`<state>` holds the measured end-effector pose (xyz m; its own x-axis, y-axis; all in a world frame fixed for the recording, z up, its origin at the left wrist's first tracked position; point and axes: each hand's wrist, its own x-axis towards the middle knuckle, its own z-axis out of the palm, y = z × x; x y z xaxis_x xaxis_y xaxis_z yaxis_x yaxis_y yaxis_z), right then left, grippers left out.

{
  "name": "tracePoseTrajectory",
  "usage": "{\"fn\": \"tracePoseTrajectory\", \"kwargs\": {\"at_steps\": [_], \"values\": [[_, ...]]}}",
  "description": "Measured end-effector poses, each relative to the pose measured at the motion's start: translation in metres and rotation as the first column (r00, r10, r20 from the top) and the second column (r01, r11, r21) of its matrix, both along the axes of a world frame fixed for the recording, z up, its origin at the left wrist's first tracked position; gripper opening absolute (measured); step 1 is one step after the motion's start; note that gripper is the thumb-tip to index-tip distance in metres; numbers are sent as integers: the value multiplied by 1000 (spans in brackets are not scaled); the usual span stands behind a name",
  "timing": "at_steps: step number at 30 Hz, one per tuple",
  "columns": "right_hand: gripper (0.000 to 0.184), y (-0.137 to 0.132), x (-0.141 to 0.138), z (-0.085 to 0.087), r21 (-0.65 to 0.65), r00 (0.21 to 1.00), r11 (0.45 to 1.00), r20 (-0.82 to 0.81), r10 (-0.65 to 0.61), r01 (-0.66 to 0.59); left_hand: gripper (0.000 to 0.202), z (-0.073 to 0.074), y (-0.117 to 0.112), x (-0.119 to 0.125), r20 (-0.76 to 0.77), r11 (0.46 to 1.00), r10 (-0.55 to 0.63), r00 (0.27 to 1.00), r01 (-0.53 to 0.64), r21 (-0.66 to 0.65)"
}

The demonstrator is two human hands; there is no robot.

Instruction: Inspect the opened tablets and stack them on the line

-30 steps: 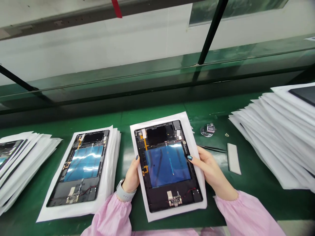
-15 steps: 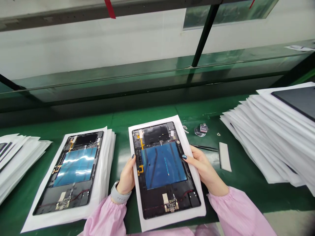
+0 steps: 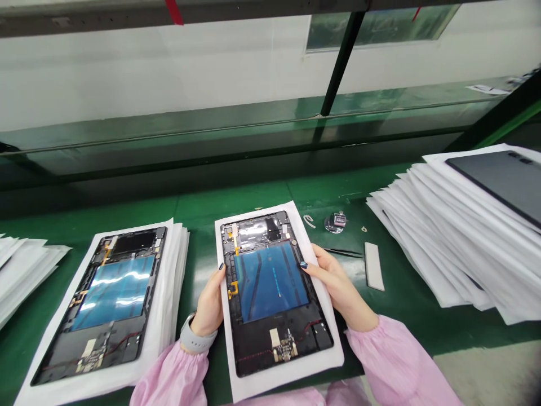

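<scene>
An opened tablet [image 3: 274, 282] with a blue-filmed battery and exposed circuit boards lies on a white foam sheet [image 3: 253, 389] in front of me. My left hand [image 3: 211, 301] grips its left edge, thumb on the frame and fingers hidden underneath. On the other side, my right hand [image 3: 333, 282] holds the right edge together with the sheet, its thumb resting on the rim near the battery. A pair of black tweezers [image 3: 344, 253] lies just beyond my right hand. To the left, a second opened tablet [image 3: 114, 293] rests on stacked white sheets.
A tall stack of white sheets [image 3: 439, 248] stands at the right with a dark tablet [image 3: 501, 177] on top. More sheets [image 3: 29, 270] lie at the far left. A small tally counter [image 3: 337, 221] and a pale flat block [image 3: 374, 266] sit on the green table [image 3: 236, 207].
The view has shifted slightly, so everything appears a little further left. Both hands keep their hold on the tablet, and the glare on its upper part has brightened.
</scene>
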<state>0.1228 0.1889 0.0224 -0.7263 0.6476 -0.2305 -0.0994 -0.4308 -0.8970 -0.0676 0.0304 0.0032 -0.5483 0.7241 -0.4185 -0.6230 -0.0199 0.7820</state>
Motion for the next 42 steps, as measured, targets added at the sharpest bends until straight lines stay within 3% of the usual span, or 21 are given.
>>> {"fn": "tracePoseTrajectory", "kwargs": {"at_steps": [3,5,7,10,13,18,21,26,27,29,34,37,42], "values": [[28,3,-2,-4,223,991,975,132,-22,-8,45,-6,2,-2,-248,994,-19,968,-7,-105],[24,5,-3,-9,413,964,909,258,-60,-53,40,-8,3,-4,-494,979,-70,867,-36,-202],[24,7,-4,-13,519,935,848,342,-94,-105,34,-8,5,-5,-633,965,-137,762,-42,-259],[22,8,-4,-16,589,900,793,416,-134,-154,28,-6,7,-6,-668,960,-214,712,28,-278],[22,7,-4,-16,674,853,705,484,-194,-222,24,-7,8,-7,-700,948,-283,656,80,-308],[27,4,-2,-17,738,740,585,591,-321,-335,40,-10,6,-9,-725,923,-304,618,2,-385],[35,8,2,-12,787,670,514,587,-456,-340,38,-7,5,-9,-718,921,-298,629,-10,-390],[41,42,11,5,934,570,256,354,-741,-248,33,-5,5,-6,-715,948,-235,659,-6,-317],[42,52,13,7,941,543,224,330,-772,-253,32,-5,5,-5,-717,953,-227,659,0,-301],[43,69,15,7,942,521,228,326,-789,-245,28,-5,5,-1,-717,964,-215,663,28,-263],[42,92,17,-13,938,539,312,341,-770,-147,17,2,5,4,-662,974,-226,714,151,-170],[45,98,18,-24,932,577,357,328,-748,-67,14,5,6,4,-630,978,-208,748,153,-142],[51,102,22,-20,936,665,351,275,-695,-21,12,5,6,3,-564,980,-200,801,156,-126]]}}
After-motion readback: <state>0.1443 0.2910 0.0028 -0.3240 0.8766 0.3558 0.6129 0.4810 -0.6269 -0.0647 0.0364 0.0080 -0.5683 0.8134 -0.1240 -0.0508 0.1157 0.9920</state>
